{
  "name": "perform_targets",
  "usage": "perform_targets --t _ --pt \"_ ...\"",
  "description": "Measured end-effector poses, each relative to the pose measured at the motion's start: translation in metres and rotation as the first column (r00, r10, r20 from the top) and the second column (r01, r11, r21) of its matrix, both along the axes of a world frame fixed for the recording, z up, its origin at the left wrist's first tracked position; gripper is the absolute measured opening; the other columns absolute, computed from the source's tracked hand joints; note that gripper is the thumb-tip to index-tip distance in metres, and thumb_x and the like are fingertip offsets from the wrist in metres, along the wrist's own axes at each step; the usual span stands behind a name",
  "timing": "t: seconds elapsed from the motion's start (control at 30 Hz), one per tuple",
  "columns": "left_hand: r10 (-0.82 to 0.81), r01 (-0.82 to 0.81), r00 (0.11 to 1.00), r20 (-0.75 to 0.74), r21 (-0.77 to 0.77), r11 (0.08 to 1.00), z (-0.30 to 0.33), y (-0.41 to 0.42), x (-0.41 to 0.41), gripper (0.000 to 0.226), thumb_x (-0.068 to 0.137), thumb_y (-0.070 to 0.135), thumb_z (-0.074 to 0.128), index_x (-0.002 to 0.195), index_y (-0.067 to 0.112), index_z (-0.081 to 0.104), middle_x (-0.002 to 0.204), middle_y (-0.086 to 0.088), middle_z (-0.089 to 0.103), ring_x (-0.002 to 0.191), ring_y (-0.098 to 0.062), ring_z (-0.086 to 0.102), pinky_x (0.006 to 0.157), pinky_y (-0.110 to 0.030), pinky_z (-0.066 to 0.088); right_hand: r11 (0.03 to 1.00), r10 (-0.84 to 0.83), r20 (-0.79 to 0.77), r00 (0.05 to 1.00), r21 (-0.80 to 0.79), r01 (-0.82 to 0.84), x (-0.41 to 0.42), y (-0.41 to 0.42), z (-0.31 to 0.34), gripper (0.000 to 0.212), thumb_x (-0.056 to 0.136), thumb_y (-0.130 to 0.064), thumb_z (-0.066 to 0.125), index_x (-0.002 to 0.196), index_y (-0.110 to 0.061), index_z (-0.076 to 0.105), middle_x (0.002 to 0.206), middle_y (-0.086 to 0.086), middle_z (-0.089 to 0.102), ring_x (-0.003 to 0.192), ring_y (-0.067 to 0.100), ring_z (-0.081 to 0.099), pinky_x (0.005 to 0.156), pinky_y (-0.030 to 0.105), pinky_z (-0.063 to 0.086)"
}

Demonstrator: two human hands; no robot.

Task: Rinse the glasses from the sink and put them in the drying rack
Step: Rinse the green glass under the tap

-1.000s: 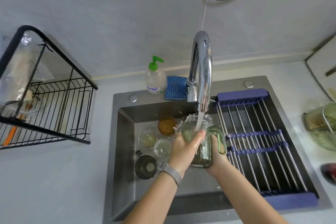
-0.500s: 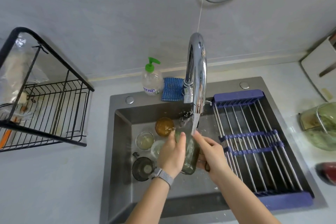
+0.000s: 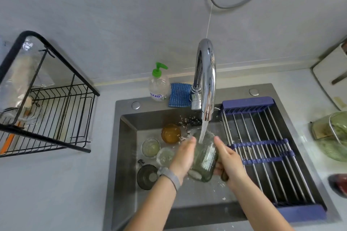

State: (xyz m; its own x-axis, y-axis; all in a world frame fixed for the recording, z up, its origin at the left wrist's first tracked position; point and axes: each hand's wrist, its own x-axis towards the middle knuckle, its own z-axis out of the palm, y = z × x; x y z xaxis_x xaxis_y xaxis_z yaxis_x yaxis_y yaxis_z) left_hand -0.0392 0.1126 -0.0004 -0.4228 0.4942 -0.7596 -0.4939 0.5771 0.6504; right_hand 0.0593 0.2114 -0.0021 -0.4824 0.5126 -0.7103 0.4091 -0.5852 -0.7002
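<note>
I hold a green-tinted glass mug [image 3: 204, 157] tilted on its side under the running faucet [image 3: 205, 78]; water falls onto its wall and splashes. My left hand [image 3: 185, 154] grips its left side. My right hand [image 3: 228, 159] grips the right side around the handle. In the sink [image 3: 127, 148], left of my hands, stand an amber glass [image 3: 170, 133] and two clear glasses [image 3: 150, 147] [image 3: 165, 155]. A dark strainer [image 3: 147, 176] lies near them. The black wire drying rack [image 3: 54, 118] stands on the counter at the far left.
A roll-up rack with purple ends [image 3: 262, 152] covers the sink's right half. A soap bottle [image 3: 158, 84] and blue sponge [image 3: 179, 94] sit behind the sink. A green container [image 3: 332, 133] and a red object [image 3: 338, 184] lie on the right counter.
The mug went from upright with water filling it to tilted on its side under the stream. Both hands shifted around it and turned it between them.
</note>
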Motion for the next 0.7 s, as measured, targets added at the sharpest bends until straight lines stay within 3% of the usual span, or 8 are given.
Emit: perform_targets --t 0.07,0.2,0.3,0.37,0.47,0.57,0.63,0.7 --pt "-0.025 0.024 0.999 0.023 0.069 0.997 0.005 -0.006 0.007 0.048 0.088 0.063 0.050 0.123 0.031 0.053 0.120 0.007 0.062 0.104 -0.007 0.060 0.093 -0.031 0.049 0.997 -0.056 -0.019 0.998 -0.048 0.055 0.001 0.006 -0.002 0.041 0.080 -0.051 0.067 0.079 -0.010 0.067 0.059 0.007 0.063 0.050 0.021 0.059 0.055 0.032 0.049" --pt "0.068 -0.215 0.814 0.576 0.190 0.958 0.004 -0.020 -0.002 0.049 0.083 0.047 0.068 0.117 0.013 0.069 0.113 -0.015 0.068 0.102 -0.030 0.064 0.097 -0.050 0.048 0.997 0.076 -0.022 0.997 -0.008 -0.076 0.000 0.003 -0.009 0.044 0.078 -0.058 0.068 0.083 -0.015 0.072 0.069 0.010 0.055 0.056 0.021 0.052 0.054 0.028 0.042" --pt "0.210 -0.310 0.827 0.522 0.112 0.944 -0.006 -0.020 0.009 0.056 0.078 0.056 0.071 0.117 0.015 0.071 0.116 -0.012 0.071 0.105 -0.026 0.066 0.102 -0.049 0.047 0.859 0.083 0.197 0.977 0.483 -0.171 -0.003 -0.008 -0.014 0.027 0.093 -0.047 0.059 0.109 -0.026 0.066 0.095 -0.008 0.070 0.089 0.015 0.068 0.074 0.035 0.055" --pt "0.293 -0.336 0.896 0.333 0.078 0.939 -0.014 -0.016 0.021 0.073 0.064 0.071 0.075 0.120 0.025 0.069 0.115 -0.003 0.072 0.108 -0.021 0.068 0.100 -0.047 0.051 0.734 0.205 0.200 0.958 0.616 -0.285 -0.011 -0.031 -0.007 0.037 0.098 -0.045 0.042 0.128 -0.028 0.056 0.117 -0.007 0.066 0.111 0.018 0.062 0.092 0.045 0.052" --pt "0.397 -0.452 0.862 0.316 0.125 0.883 -0.018 -0.013 0.033 0.080 0.056 0.073 0.078 0.123 0.030 0.065 0.117 -0.001 0.072 0.107 -0.021 0.069 0.096 -0.045 0.054 0.799 0.349 0.242 0.905 0.429 -0.422 -0.032 -0.025 -0.008 0.051 0.098 -0.055 0.024 0.136 -0.031 0.050 0.132 -0.010 0.057 0.124 0.016 0.051 0.108 0.048 0.040" --pt "0.421 -0.458 0.872 0.250 0.115 0.881 -0.012 -0.014 0.028 0.073 0.061 0.064 0.080 0.121 0.026 0.064 0.109 -0.004 0.075 0.100 -0.023 0.071 0.092 -0.046 0.056 0.935 0.313 0.218 0.924 0.099 -0.340 -0.052 -0.003 -0.009 0.054 0.100 -0.053 0.025 0.126 -0.018 0.058 0.130 0.005 0.061 0.123 0.022 0.054 0.111 0.047 0.038" --pt "0.410 -0.450 0.869 0.278 0.096 0.888 -0.012 -0.016 0.019 0.087 0.049 0.070 0.083 0.120 0.023 0.065 0.106 -0.006 0.075 0.100 -0.025 0.071 0.093 -0.047 0.055 0.898 0.343 0.169 0.924 0.230 -0.375 -0.049 -0.017 -0.006 0.046 0.104 -0.045 0.026 0.135 -0.019 0.048 0.131 -0.002 0.054 0.127 0.017 0.048 0.114 0.038 0.033" --pt "0.402 -0.437 0.876 0.265 0.084 0.896 -0.008 -0.019 0.017 0.079 0.054 0.066 0.083 0.117 0.022 0.065 0.105 -0.007 0.075 0.099 -0.025 0.071 0.092 -0.047 0.056 0.884 0.341 0.107 0.934 0.302 -0.357 -0.045 -0.027 0.000 0.043 0.106 -0.041 0.026 0.139 -0.020 0.045 0.128 -0.007 0.051 0.125 0.014 0.047 0.110 0.033 0.034"
